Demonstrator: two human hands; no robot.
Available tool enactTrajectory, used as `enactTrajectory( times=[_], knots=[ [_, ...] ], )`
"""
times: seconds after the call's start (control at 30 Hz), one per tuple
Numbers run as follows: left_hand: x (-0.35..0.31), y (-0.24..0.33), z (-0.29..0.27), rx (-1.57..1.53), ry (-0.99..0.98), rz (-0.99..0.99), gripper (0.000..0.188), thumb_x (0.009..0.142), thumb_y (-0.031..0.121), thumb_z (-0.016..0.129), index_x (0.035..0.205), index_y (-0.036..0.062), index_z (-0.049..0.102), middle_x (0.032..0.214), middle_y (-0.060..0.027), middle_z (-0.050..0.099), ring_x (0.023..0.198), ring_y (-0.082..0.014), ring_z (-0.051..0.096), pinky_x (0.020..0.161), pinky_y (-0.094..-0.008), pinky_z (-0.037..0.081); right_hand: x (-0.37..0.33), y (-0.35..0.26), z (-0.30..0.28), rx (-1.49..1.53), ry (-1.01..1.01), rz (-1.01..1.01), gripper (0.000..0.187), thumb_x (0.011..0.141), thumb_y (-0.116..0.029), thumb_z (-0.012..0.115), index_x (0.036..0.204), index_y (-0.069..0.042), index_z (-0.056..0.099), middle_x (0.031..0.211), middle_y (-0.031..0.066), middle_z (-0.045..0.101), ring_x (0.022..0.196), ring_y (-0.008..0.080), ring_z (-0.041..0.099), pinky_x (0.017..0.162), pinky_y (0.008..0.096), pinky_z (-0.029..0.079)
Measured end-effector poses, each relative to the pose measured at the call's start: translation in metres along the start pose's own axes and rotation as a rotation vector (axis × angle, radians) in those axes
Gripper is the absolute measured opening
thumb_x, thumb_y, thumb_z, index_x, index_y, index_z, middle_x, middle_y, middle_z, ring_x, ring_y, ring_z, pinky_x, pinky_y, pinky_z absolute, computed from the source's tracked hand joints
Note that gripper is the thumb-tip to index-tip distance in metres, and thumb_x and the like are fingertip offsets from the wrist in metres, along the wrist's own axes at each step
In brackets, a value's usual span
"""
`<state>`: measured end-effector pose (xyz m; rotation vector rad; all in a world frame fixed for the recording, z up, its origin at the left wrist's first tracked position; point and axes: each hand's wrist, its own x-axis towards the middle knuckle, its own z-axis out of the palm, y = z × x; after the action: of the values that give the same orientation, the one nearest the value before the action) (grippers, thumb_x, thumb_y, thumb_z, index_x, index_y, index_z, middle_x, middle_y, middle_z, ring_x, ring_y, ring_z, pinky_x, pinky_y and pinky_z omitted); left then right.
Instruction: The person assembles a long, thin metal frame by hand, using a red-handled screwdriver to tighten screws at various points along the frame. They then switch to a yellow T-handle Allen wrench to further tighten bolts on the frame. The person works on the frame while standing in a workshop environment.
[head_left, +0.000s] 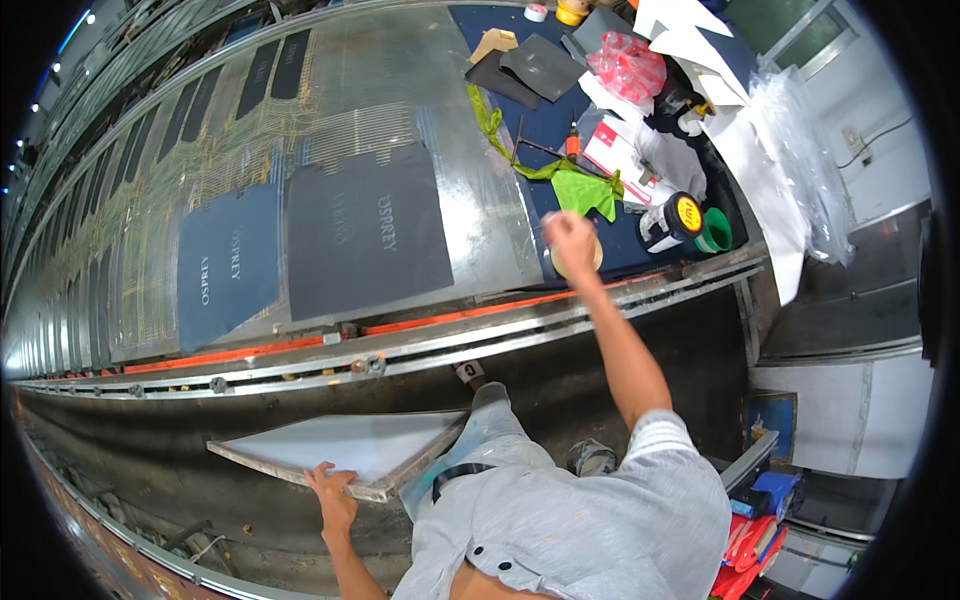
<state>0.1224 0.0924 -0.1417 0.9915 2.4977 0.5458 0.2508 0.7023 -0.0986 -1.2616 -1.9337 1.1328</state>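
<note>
A screen-printing frame with pale mesh leans beside my legs, below the long table's edge. My left hand grips its near edge, with the fingers laid over the rim. Over the table's near right part, my right hand is closed, its fingertips slightly blurred. Just under it shows a round, pale yellow piece, partly covered by the hand. Whether the fingers hold it, I cannot tell. A bright green cloth lies just beyond that hand. To its right are a black-and-white tub with a yellow lid and a green cup.
Dark printed fabric panels lie on the long table. A metal rail runs along its near edge. At the far right of the table are a red-and-white plastic bag, dark sheets and clear plastic wrap.
</note>
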Motion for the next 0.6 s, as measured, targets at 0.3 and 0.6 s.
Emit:
enactTrajectory(
  times=[0.3, 0.6],
  knots=[
    [-0.025, 0.002, 0.009, -0.168, 0.032, -0.180, 0.048, 0.059, -0.013, 0.056, 0.096, 0.0123, 0.075, 0.104, -0.0005, 0.071, 0.129, -0.0362, 0.046, 0.118, -0.0647, 0.011, 0.310, 0.184, -0.024, -0.747, -0.023, 0.024, 0.067, 0.093, -0.064, 0.049, 0.115, -0.003, 0.068, 0.112, 0.0227, 0.069, 0.110, 0.0405, 0.063, 0.094, 0.0513, 0.047],
    [-0.046, -0.009, -0.033, -0.211, -0.092, -0.290, 0.049, 0.059, -0.014, 0.065, 0.101, 0.0106, 0.075, 0.113, 0.0024, 0.070, 0.134, -0.0274, 0.043, 0.124, -0.0624, 0.000, 0.311, 0.173, -0.034, 0.089, 0.409, 0.403, 0.029, 0.083, -0.022, 0.078, 0.083, 0.005, 0.067, 0.080, 0.0106, 0.068, 0.069, 0.0211, 0.064, 0.060, 0.0343, 0.054]
  ],
)
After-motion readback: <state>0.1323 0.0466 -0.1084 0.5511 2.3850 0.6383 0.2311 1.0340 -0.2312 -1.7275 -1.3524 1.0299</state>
